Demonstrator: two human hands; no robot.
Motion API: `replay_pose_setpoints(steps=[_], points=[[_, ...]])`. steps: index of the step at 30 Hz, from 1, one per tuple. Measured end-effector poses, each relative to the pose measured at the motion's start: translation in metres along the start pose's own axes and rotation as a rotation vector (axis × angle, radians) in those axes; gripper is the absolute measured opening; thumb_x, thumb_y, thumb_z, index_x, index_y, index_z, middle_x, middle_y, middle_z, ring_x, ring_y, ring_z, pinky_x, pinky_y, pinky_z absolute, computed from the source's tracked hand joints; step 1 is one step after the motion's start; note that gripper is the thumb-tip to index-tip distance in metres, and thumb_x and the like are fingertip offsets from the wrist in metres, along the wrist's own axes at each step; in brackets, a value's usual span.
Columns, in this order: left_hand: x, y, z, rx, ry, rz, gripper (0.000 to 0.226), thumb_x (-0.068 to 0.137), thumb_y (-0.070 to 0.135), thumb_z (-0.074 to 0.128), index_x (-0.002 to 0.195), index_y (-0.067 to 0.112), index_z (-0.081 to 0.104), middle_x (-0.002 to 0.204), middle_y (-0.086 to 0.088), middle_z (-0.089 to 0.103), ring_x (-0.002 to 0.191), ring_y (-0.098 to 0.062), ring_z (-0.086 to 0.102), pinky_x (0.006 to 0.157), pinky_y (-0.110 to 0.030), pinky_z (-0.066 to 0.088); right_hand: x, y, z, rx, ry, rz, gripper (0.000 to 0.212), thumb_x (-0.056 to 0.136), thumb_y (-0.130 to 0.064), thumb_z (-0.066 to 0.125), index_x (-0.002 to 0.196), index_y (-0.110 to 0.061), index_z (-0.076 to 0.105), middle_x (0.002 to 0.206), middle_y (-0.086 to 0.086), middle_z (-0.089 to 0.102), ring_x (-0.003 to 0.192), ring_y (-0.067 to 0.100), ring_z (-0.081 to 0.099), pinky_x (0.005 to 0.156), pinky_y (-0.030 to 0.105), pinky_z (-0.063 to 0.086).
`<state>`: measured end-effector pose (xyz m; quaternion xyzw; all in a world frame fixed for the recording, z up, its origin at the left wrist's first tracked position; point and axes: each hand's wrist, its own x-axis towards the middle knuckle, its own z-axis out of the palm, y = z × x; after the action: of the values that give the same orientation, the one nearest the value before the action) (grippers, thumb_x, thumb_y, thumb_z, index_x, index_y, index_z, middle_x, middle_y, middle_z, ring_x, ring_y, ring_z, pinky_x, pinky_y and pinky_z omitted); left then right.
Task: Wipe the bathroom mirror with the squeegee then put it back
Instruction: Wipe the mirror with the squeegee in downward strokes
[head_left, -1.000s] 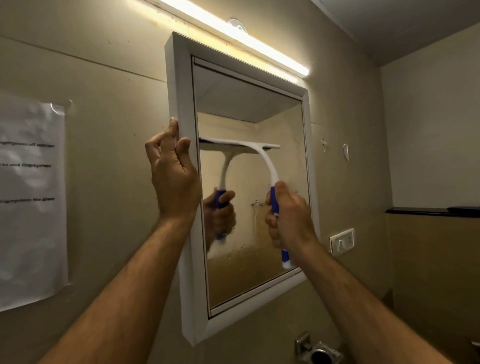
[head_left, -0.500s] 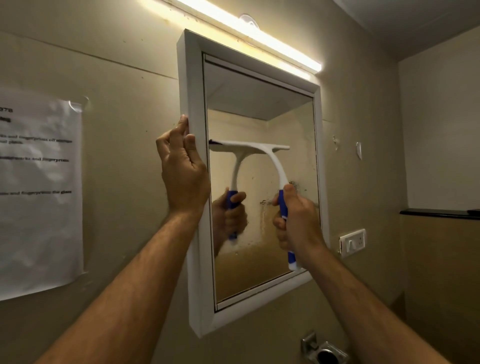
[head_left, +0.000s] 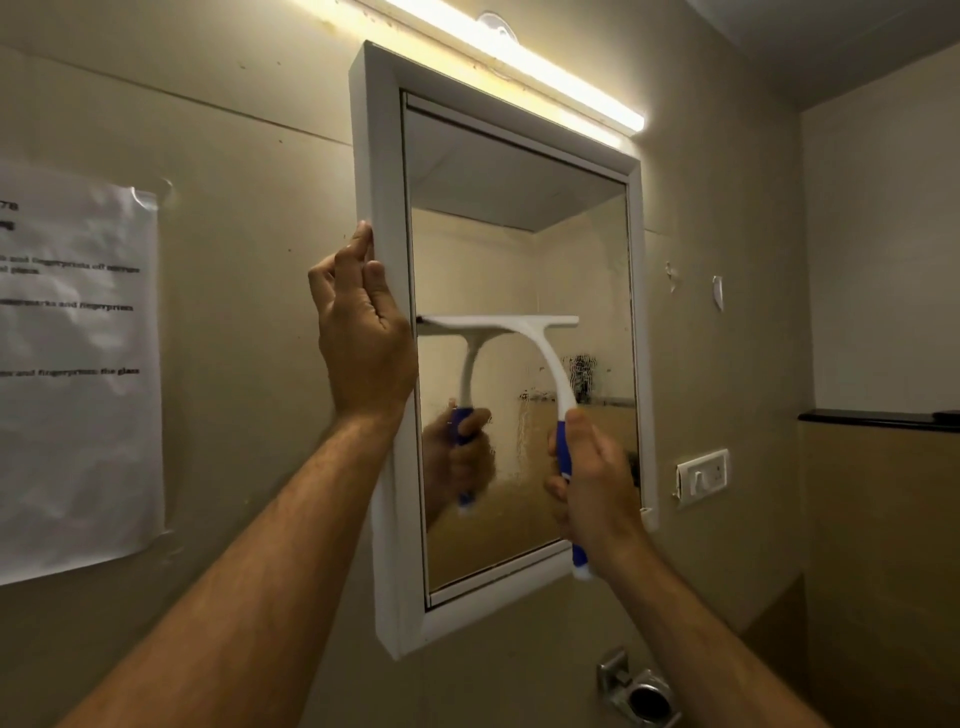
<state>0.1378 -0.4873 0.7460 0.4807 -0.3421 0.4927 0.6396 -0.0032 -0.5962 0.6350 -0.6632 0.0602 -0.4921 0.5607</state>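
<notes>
Right hand (head_left: 595, 483) at 5 o'clock of the view, fingers wrapped around the blue grip of the squeegee (head_left: 524, 338), thumb up on the handle where blue meets white. Squeegee's white blade lies level across the mirror (head_left: 519, 249) at about mid-height, blade edge against the glass, its left end near the frame's inner edge by the left hand, right end short of the right frame edge. Handle curves down from the blade toward 5 o'clock; the butt end sticks out below the hand, over the bottom frame rail.

Left hand (head_left: 363, 332) at 9 o'clock of the mirror, grasping the white frame's left side: fingers curled round the outer edge, thumb lying on the front face.

Glass below and right of the blade looks streaky and wet, with a smudged patch at 3 o'clock of the blade. Glass above it looks cleaner.

Lit tube light (head_left: 519, 57) at 12 o'clock above the mirror. Paper notice (head_left: 78, 364) on the wall at 9 o'clock. Switch plate (head_left: 702, 475) at 4 o'clock of the mirror. Dark ledge (head_left: 878, 418) far right. Metal fitting (head_left: 636, 688) at 6 o'clock.
</notes>
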Motion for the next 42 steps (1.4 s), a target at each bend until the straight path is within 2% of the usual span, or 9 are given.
replay_pose_setpoints(steps=[6,13,18,22,24,29,36,39,42], points=[[-0.005,0.000,-0.002,-0.004,0.009,-0.018,0.033,0.105,0.020,0.039,0.133,0.009,0.053,0.124,-0.014,0.048,0.091,0.024,0.043,0.072,0.007,0.037,0.006,-0.004,0.009,-0.019,0.007,0.022,0.045,0.098,-0.052,0.032,0.084,-0.015,0.053,0.052,-0.003,0.043,0.040,0.010,0.036,0.040,0.022,0.031],[-0.008,0.000,-0.001,0.012,0.023,-0.027,0.033,0.104,0.020,0.040,0.131,0.008,0.054,0.122,-0.016,0.049,0.089,0.025,0.043,0.069,0.008,0.035,-0.010,0.014,0.002,0.035,-0.034,0.040,0.043,0.099,-0.047,0.034,0.083,-0.011,0.052,0.053,-0.002,0.042,0.039,0.008,0.035,0.036,0.021,0.032],[-0.008,-0.002,-0.002,0.013,0.018,-0.024,0.033,0.105,0.021,0.039,0.132,0.010,0.054,0.123,-0.016,0.048,0.087,0.017,0.047,0.071,0.008,0.036,0.012,-0.007,-0.006,0.140,-0.102,-0.019,0.046,0.099,-0.046,0.038,0.093,-0.006,0.059,0.057,0.004,0.058,0.045,0.019,0.055,0.047,0.032,0.054],[-0.009,-0.002,-0.003,0.013,0.013,-0.026,0.032,0.105,0.022,0.038,0.131,0.012,0.055,0.122,-0.014,0.048,0.085,0.015,0.046,0.071,0.007,0.037,0.006,-0.001,0.000,0.225,-0.177,0.099,0.054,0.080,-0.067,0.042,0.089,-0.016,0.056,0.052,-0.003,0.049,0.037,0.012,0.037,0.035,0.020,0.033],[-0.010,-0.003,-0.003,0.014,0.017,-0.025,0.032,0.105,0.022,0.038,0.131,0.012,0.055,0.121,-0.014,0.048,0.083,0.015,0.047,0.069,0.007,0.037,-0.003,0.014,0.000,0.207,-0.169,0.120,0.054,0.078,-0.068,0.040,0.088,-0.016,0.054,0.050,-0.004,0.045,0.037,0.010,0.033,0.035,0.019,0.029],[-0.011,-0.003,-0.003,0.034,0.023,-0.031,0.034,0.105,0.021,0.039,0.132,0.010,0.054,0.122,-0.015,0.049,0.084,0.014,0.045,0.071,0.008,0.034,-0.023,0.032,-0.007,0.190,-0.157,0.176,0.045,0.096,-0.053,0.034,0.084,-0.014,0.052,0.050,-0.003,0.043,0.037,0.010,0.033,0.036,0.019,0.029],[-0.012,-0.005,-0.004,0.036,0.021,-0.012,0.033,0.105,0.023,0.038,0.131,0.011,0.055,0.119,-0.015,0.049,0.082,0.010,0.045,0.068,0.008,0.036,-0.007,0.005,-0.007,0.138,-0.121,0.159,0.045,0.097,-0.054,0.034,0.080,-0.016,0.053,0.051,-0.003,0.042,0.039,0.010,0.032,0.039,0.020,0.028],[-0.012,-0.003,-0.004,0.044,0.014,-0.008,0.033,0.105,0.023,0.038,0.131,0.011,0.055,0.118,-0.014,0.048,0.079,0.010,0.045,0.066,0.007,0.036,-0.019,0.015,-0.006,0.146,-0.130,0.197,0.046,0.096,-0.055,0.034,0.080,-0.017,0.053,0.050,-0.003,0.043,0.038,0.010,0.032,0.038,0.019,0.028],[-0.012,-0.001,-0.004,0.064,0.004,-0.012,0.033,0.105,0.023,0.037,0.130,0.011,0.055,0.118,-0.015,0.049,0.081,0.001,0.047,0.065,0.005,0.038,-0.034,0.034,-0.012,0.137,-0.126,0.225,0.046,0.095,-0.056,0.035,0.083,-0.016,0.053,0.051,-0.002,0.042,0.039,0.011,0.033,0.038,0.021,0.029]])
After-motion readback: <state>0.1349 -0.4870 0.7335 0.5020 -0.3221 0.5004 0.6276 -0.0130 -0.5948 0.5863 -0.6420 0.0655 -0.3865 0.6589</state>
